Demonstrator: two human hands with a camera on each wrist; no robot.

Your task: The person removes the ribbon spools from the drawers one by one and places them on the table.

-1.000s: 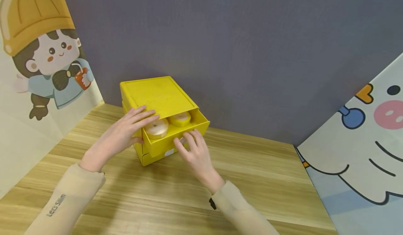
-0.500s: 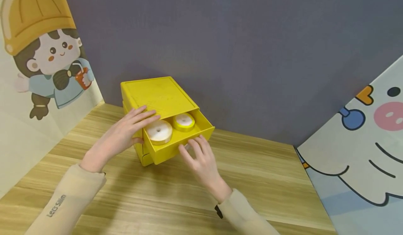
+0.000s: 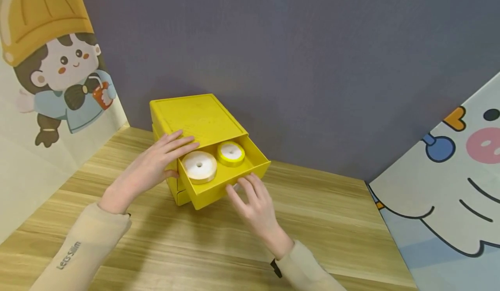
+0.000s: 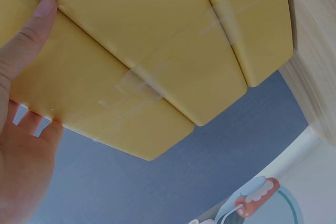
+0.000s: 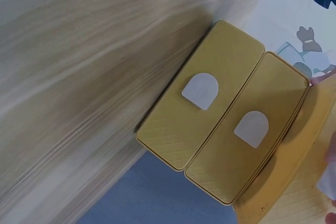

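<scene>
A yellow drawer box stands on the wooden table against the grey wall. Its top drawer is pulled out and holds a white ribbon roll and a smaller yellow roll. My left hand lies flat on the box's near left corner, fingers straight on the lid and thumb on the side wall. My right hand is at the drawer's front, pinching its white handle. Below it, the right wrist view shows the two lower drawer fronts pushed in.
A panel with a cartoon girl leans at the table's left edge. A panel with a cartoon animal stands at the right. Bare table top stretches in front of the box and to its right.
The top drawer has slid further out toward me with my right hand on its front, so both rolls now show fully. My left hand has stayed on the box.
</scene>
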